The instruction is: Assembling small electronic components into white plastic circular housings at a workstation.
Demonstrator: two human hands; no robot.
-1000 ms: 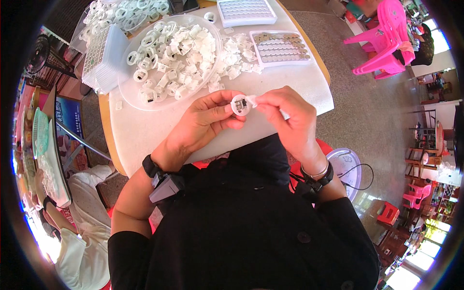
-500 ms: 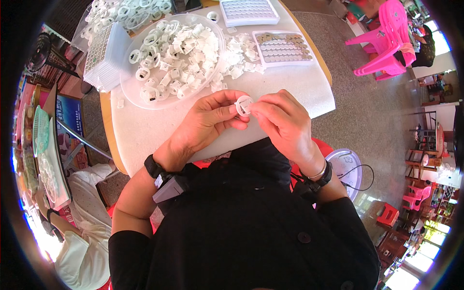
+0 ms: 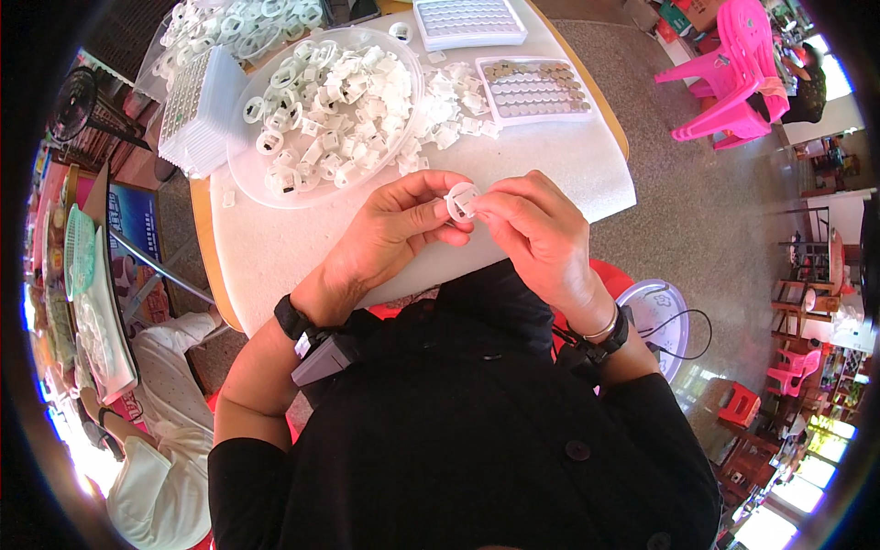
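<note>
Matt white plastic ring (image 3: 461, 201); smooth translucent plastic bowl (image 3: 240, 170).

Desk (image 3: 550, 174) surface: covered with a white sheet. Far edge: one white compartment tray (image 3: 467, 20), with a second tray (image 3: 534, 89) nearer in, its cells holding small grey pieces. Left edge: stack of clear trays (image 3: 194, 110) standing just beside the big dish. Floor to the right: pink plastic chairs (image 3: 729, 73) well apart from the desk; a round pale fan (image 3: 655, 321) with a black cable close by the seat

A black buttoned top, a black strap with a grey box on the left wrist (image 3: 307, 337), and a black band with a thin bangle on the right wrist (image 3: 612, 332).
</note>
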